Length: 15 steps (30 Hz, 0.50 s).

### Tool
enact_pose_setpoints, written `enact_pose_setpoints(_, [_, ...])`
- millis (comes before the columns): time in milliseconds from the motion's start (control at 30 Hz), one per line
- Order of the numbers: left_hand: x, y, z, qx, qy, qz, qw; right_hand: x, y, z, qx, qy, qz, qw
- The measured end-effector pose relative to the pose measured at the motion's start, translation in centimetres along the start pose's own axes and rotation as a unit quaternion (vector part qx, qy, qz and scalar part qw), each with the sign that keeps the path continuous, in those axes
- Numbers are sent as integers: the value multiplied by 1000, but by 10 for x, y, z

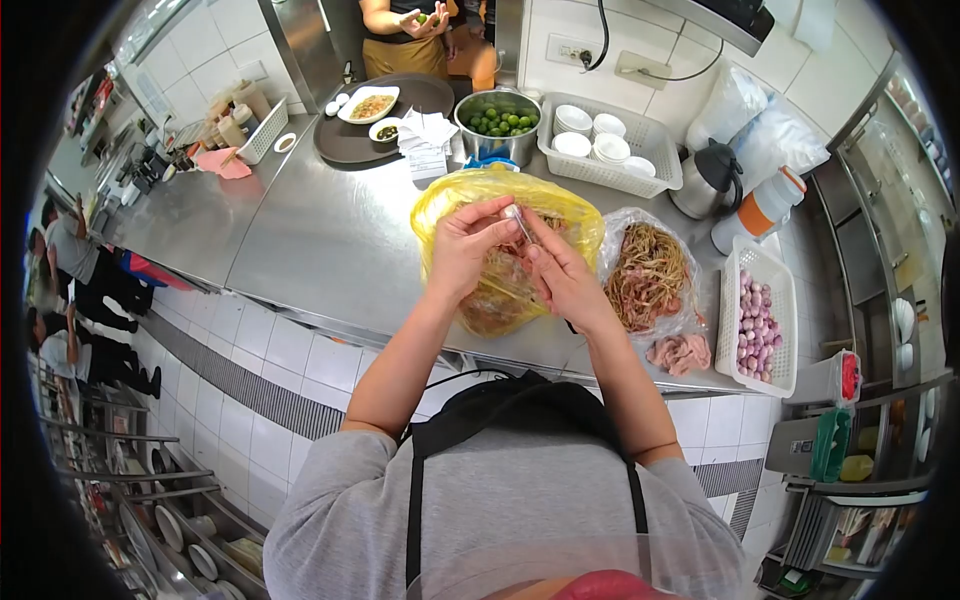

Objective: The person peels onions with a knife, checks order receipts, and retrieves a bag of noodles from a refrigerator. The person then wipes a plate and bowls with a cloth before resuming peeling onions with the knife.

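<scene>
Both of my hands meet above a yellow plastic bag (440, 205) that stands open on the steel counter, with reddish, skin-like bits inside. Between the closed fingertips of my left hand (468, 245) is a small pale bulb (513, 211), seemingly a shallot. My right hand (562, 272) is closed around a small knife (524, 230), its short blade against the bulb. Most of the knife's handle is hidden in my palm. Just right of this hand, a clear bag (648, 275) holds dry stalks and reddish bulbs.
Peeled shallots fill part of a white basket (727, 300) at right. A crumpled pink cloth (680, 354) lies near the counter edge. Behind are a pot of green limes (497, 122), a bowl basket (655, 178), a steel jug (703, 180) and a brown tray (335, 145). A co-worker (408, 55) stands opposite.
</scene>
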<state>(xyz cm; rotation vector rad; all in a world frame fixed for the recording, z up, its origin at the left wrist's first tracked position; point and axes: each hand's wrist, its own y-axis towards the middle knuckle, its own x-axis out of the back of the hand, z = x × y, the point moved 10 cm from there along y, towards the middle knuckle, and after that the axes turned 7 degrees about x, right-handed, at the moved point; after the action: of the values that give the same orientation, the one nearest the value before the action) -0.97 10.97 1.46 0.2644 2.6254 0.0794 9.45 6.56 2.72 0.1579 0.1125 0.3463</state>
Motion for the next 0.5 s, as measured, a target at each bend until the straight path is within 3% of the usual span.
enact_pose_setpoints(133, [-6, -2, -9, -16, 25, 8, 1000, 5, -1, -4, -15, 1, -12, 1000])
enact_pose_setpoints(433, [-5, -4, 1, 63, -131, 19, 989, 19, -2, -17, -45, 39, -43, 997])
enact_pose_setpoints(500, [-2, -3, 3, 57, -121, -3, 991, 13, -4, -3, 2, 29, -40, 999])
